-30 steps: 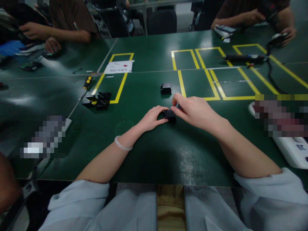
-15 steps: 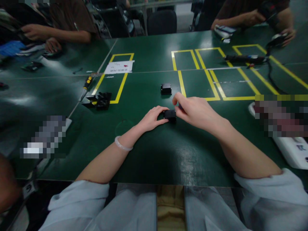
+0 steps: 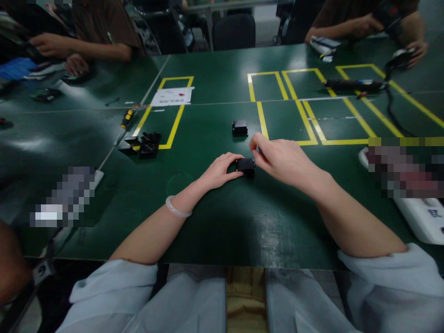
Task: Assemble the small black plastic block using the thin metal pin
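Observation:
On the green table point(image 3: 208, 231) a small black rectangular block point(image 3: 246, 165) sits in front of me. My left hand point(image 3: 222, 170) grips it from the left, thumb on the near side and fingers on the far side. My right hand point(image 3: 277, 155) is at the block's right end, its fingers curled together; whether something small is pinched in them is hidden. A second, similar black block point(image 3: 240, 128) stands just beyond, touched by neither hand.
Black parts point(image 3: 147, 145) and a yellow-and-black screwdriver point(image 3: 127, 118) lie to the left. A paper sheet point(image 3: 172, 96) lies between yellow tape lines. A white device point(image 3: 419, 217) stands at right. Across the table a co-worker's hand point(image 3: 414, 53) holds something dark with a cable.
Almost nothing has moved. The right hand's fingers have curled slightly closer together at the block's right end; the left hand keeps its hold.

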A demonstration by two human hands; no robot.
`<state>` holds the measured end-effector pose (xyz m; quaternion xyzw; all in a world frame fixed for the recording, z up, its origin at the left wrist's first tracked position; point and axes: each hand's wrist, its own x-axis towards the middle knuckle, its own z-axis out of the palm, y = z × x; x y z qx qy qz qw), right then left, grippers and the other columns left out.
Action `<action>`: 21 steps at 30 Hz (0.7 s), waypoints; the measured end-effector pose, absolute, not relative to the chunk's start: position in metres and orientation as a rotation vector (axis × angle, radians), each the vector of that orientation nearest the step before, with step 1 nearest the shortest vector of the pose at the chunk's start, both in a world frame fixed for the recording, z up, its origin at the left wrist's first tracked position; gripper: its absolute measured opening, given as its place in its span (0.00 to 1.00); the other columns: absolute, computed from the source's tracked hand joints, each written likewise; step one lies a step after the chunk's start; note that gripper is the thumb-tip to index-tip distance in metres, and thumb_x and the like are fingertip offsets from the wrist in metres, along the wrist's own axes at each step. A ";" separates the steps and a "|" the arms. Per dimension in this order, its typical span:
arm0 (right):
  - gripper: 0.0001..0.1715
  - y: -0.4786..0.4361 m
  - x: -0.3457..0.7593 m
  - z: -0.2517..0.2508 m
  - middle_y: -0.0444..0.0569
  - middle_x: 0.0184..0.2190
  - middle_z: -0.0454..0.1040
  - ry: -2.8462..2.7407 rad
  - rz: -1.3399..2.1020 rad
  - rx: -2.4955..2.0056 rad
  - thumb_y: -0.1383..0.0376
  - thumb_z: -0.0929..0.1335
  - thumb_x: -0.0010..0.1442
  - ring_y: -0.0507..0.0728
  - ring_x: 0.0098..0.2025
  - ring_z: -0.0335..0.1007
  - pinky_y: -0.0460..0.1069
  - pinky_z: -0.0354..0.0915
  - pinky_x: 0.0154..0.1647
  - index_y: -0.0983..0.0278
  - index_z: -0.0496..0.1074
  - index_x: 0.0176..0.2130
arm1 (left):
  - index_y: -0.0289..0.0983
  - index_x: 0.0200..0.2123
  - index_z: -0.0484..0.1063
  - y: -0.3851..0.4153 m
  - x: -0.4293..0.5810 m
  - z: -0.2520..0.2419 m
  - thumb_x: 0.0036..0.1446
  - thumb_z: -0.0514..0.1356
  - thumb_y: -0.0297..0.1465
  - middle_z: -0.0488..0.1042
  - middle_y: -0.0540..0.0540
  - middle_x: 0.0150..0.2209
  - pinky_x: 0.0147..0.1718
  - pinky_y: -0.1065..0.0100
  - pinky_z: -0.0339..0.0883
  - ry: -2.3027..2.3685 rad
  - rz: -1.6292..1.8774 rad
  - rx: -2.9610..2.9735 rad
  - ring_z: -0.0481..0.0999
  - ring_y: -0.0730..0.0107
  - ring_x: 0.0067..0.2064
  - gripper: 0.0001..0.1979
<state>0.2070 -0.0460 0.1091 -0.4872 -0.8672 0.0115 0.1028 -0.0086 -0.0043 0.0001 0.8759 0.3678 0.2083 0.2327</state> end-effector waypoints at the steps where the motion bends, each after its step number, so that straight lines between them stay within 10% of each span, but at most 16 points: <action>1: 0.16 -0.046 0.207 0.109 0.48 0.29 0.75 -2.558 0.035 -1.440 0.62 0.55 0.67 0.54 0.26 0.66 0.48 0.46 0.26 0.63 0.65 0.47 | 0.39 0.55 0.65 -0.004 -0.009 0.000 0.61 0.60 0.43 0.71 0.44 0.51 0.51 0.60 0.62 1.010 0.574 2.408 0.70 0.57 0.51 0.23; 21: 0.19 -0.045 0.206 0.108 0.49 0.30 0.77 -2.545 0.009 -1.484 0.61 0.54 0.68 0.55 0.27 0.68 0.48 0.47 0.28 0.64 0.65 0.50 | 0.39 0.56 0.65 -0.004 -0.008 -0.001 0.61 0.59 0.43 0.71 0.44 0.51 0.52 0.60 0.62 1.035 0.553 2.416 0.70 0.57 0.52 0.23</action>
